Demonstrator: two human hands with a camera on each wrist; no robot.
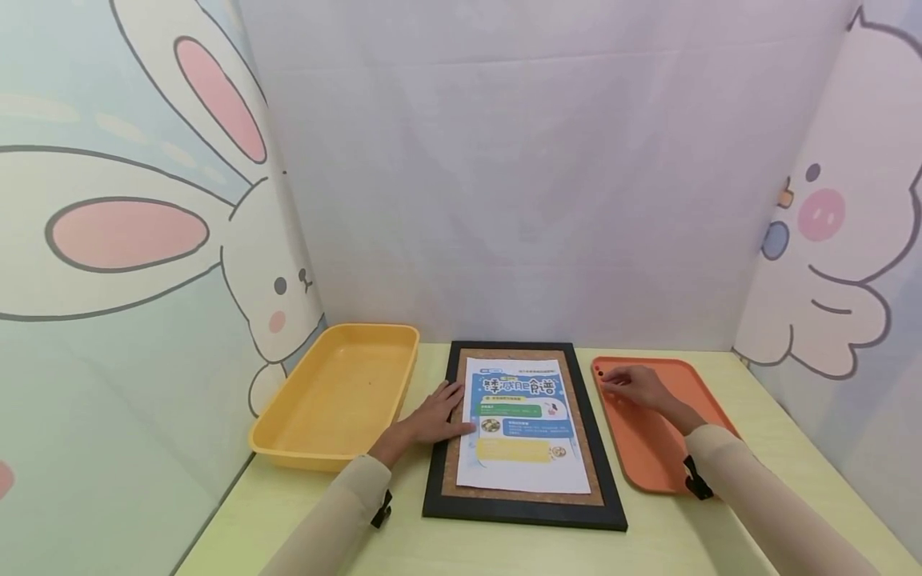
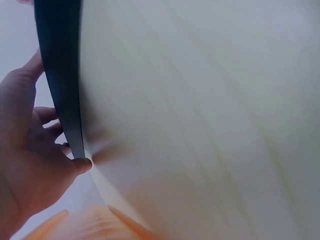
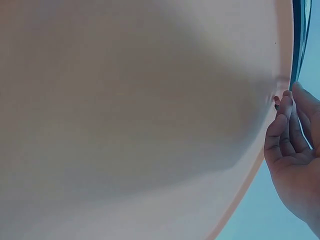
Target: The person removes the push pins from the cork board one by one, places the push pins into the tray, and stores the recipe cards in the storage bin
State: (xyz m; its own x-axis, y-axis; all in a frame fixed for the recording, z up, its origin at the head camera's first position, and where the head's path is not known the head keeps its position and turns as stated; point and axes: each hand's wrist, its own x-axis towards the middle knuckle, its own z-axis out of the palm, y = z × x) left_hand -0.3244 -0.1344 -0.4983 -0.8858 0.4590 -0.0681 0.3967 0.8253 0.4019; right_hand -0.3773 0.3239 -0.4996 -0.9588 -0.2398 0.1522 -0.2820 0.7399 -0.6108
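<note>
A sheet of paper (image 1: 515, 472) with printed coloured panels lies on a cork board (image 1: 452, 472) with a black frame (image 1: 529, 518). My left hand (image 1: 432, 416) rests over the board's left side, fingers extended, thumb on the paper's edge. In the left wrist view its fingers reach across the black frame (image 2: 62, 75). My right hand (image 1: 637, 386) is at the far left corner of the orange tray (image 1: 648, 456), fingertips bent close together. Right beside them are tiny red and black pieces (image 1: 599, 370), their kind too small to tell. Whether the fingertips pinch one is hidden.
A deep yellow tray (image 1: 334, 460) stands left of the board. All of this is on a pale wooden table (image 1: 547, 552). A light curtain (image 1: 504, 200) closes the back, with cartoon-printed panels (image 1: 144, 360) at both sides.
</note>
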